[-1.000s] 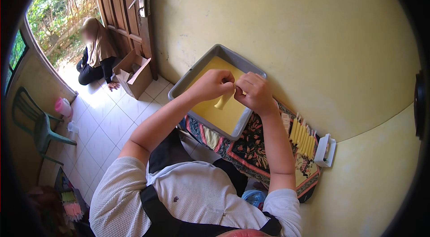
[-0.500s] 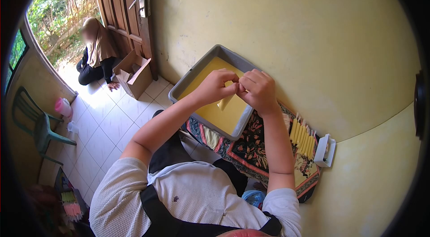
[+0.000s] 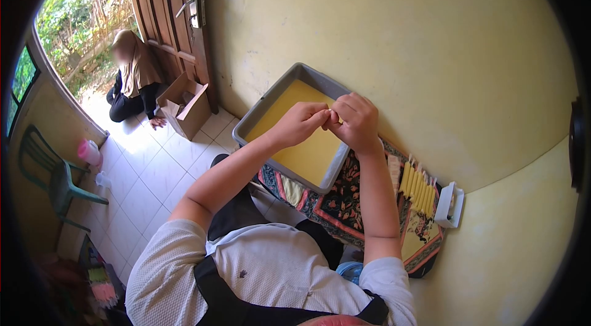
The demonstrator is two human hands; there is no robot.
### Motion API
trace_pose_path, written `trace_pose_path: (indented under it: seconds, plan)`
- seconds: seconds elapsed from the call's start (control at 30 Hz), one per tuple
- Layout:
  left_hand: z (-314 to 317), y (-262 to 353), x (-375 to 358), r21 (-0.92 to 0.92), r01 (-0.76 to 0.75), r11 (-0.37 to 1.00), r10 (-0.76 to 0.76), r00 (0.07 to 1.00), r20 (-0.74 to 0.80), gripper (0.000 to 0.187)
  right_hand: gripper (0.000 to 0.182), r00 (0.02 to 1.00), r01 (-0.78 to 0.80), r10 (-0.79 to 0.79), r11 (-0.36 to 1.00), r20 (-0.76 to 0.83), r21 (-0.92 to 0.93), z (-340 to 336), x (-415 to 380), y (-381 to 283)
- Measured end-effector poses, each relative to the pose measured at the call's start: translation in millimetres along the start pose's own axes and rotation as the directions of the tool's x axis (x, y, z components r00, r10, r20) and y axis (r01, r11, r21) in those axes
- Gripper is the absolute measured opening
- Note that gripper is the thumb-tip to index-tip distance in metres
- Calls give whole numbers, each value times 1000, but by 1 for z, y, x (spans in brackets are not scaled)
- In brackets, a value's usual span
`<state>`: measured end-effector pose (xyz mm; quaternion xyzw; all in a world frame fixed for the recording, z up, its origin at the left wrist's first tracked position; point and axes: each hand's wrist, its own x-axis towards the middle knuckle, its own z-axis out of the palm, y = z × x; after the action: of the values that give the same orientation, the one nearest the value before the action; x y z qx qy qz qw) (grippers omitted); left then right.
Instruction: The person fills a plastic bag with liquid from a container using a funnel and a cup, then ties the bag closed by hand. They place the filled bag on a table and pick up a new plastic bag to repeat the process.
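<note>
Both hands meet over a grey tray with a yellow inside. My left hand is closed in a pinch, its fingertips touching those of my right hand. My right hand is closed as well, fingers curled. A tiny pale bit shows between the fingertips; what they hold is mostly hidden. To the right of my right forearm, several yellow sticks lie in a row on a patterned cloth, beside a small white container.
A person sits on the floor by the doorway, one hand down, beside an open cardboard box. A green chair and a pink container stand at the left. A wooden door is behind, and a wall borders the tray.
The yellow piece that hung below my fingers is no longer visible. My left hand has tilted and lowered slightly, fingers drawn closer together. The view has shifted a little.
</note>
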<state>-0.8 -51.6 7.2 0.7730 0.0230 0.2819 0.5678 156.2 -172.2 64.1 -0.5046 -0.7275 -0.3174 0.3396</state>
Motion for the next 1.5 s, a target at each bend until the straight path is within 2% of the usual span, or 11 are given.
trace_pose_path:
  seconds: [0.3,0.4,0.5,0.63,0.73,0.8,0.93,1.13,1.2,1.4,1.5]
  plan:
    - [-7,6,-1,140,189,972,-202,975,90,32,19,1000,-2,2,1000,-3,-7,-3,-6,2]
    - [-5,11,-6,94,136,986,-146,984,101,34,20,1000,-5,5,1000,-7,-9,-1,-10,4]
    - [-3,4,-7,25,210,977,-211,971,113,34,21,1000,-14,14,1000,-10,-22,0,-10,5]
    - [-6,-14,-7,75,98,992,-104,992,75,39,18,997,-66,65,998,50,12,0,-12,8]
    - [-12,-13,-8,133,86,987,-95,993,64,38,13,967,-216,203,974,152,75,-11,-8,5]
    - [-14,-8,-7,161,113,981,-126,990,69,38,11,993,-73,73,997,95,-5,-20,6,-5]
    - [-13,-16,-4,137,77,988,-85,995,48,35,15,966,191,-147,959,212,-208,-13,0,-12]
    - [-11,-1,-5,180,156,971,-167,985,46,33,20,909,254,-158,943,385,-214,-10,-5,0]
    - [-8,13,-5,224,201,954,-219,974,54,32,22,904,294,-193,929,382,-226,-6,-7,3]
    - [-6,1,5,251,102,962,-123,990,69,33,24,892,399,-331,897,308,-190,-9,-4,20]
    - [-6,5,5,224,165,961,-194,974,113,34,26,874,449,-393,878,287,-166,-7,-8,31]
